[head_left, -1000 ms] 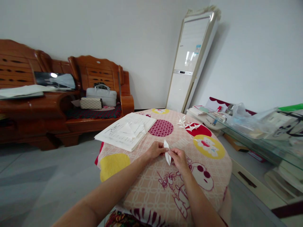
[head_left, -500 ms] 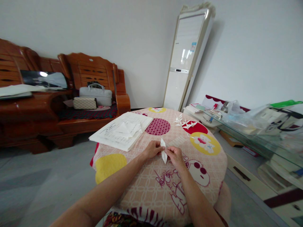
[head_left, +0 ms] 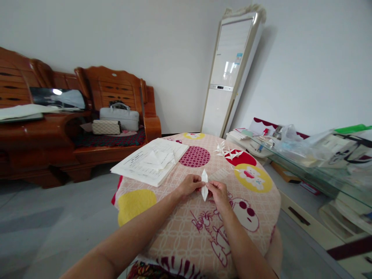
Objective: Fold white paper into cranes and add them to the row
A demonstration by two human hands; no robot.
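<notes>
A narrow piece of folded white paper (head_left: 205, 176), pointed at both ends, is held upright over the middle of the table. From its left side my left hand (head_left: 190, 185) pinches it between thumb and fingers. My right hand (head_left: 217, 191) grips the same paper from the right, fingertips near its middle. Beyond my hands, several small folded paper cranes (head_left: 233, 155) rest on a red patch of the tablecloth (head_left: 180, 236). To the left lies a stack of printed sheets (head_left: 136, 164) with loose folded white paper (head_left: 157, 159) on top.
A wooden sofa (head_left: 122, 87) with a grey bag (head_left: 124, 118) and a quilted purse (head_left: 106, 127) stands at the left. Behind the table rises a white floor-standing air conditioner (head_left: 222, 104). A glass-topped cabinet (head_left: 314, 170) crowded with plastic bags and boxes runs along the right.
The folded paper has turned from a slight tilt to nearly vertical, and both hands have shifted a little right in view. The whole view has moved slightly.
</notes>
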